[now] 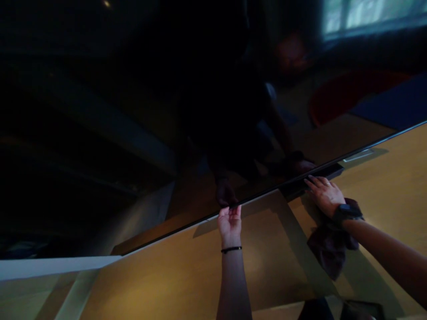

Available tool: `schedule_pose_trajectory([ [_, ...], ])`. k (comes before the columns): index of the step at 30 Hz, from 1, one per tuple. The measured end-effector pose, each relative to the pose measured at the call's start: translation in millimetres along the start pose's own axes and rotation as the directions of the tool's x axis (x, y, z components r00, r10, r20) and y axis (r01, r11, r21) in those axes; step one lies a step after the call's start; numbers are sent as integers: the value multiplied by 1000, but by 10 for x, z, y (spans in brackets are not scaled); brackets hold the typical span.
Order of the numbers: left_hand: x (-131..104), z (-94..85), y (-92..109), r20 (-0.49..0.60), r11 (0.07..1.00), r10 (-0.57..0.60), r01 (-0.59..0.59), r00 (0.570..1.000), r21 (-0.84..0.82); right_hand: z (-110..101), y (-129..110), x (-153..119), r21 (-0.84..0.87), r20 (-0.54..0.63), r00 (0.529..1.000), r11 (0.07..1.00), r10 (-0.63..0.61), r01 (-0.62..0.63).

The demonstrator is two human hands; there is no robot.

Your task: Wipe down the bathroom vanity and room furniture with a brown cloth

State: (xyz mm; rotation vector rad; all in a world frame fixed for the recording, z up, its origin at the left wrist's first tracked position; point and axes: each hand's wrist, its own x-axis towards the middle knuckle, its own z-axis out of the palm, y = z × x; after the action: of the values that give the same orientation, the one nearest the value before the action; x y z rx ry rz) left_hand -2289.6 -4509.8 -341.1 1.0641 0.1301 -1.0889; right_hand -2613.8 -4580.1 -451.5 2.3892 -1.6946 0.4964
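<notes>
A large television [187, 111] with a dark, glossy screen stands tilted across the view, above a light wooden surface [143, 284]. My left hand [230, 224] is palm up at its lower edge, fingers curled against the rim; their tips are partly hidden. Farther right, my right hand [323, 193] reaches palm down to a flat black piece [333, 171] under the screen. Its fingers are stretched out and touch that piece near the television's edge. Beneath my right wrist lies a crumpled dark cloth [330, 255].
A pale flat piece [358, 155] sits under the screen's edge at the right. Dark objects [362, 309], too dim to name, are at the bottom right. A white ledge [56, 266] runs along the left. The screen reflects my arms and a window.
</notes>
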Motion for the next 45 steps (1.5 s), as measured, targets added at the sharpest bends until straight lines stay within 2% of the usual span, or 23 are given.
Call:
schedule_pose_trajectory([
  [8,-61,-33,4,-11,997,-69,69,998,-18,60,-36,13,4,-18,1000,1000,24,-24],
  [14,-65,11,51,-98,987,-161,163,982,14,99,-68,4,0,-20,999,999,51,-51],
  [25,-23,-5,78,-79,983,-181,179,980,-26,122,-57,15,24,3,999,999,45,-45],
  [32,-77,8,112,-35,989,-148,149,988,21,90,-89,90,22,62,997,999,44,-46],
  [45,-91,-45,145,-16,989,-129,130,992,71,48,-130,163,36,73,995,997,65,-68],
])
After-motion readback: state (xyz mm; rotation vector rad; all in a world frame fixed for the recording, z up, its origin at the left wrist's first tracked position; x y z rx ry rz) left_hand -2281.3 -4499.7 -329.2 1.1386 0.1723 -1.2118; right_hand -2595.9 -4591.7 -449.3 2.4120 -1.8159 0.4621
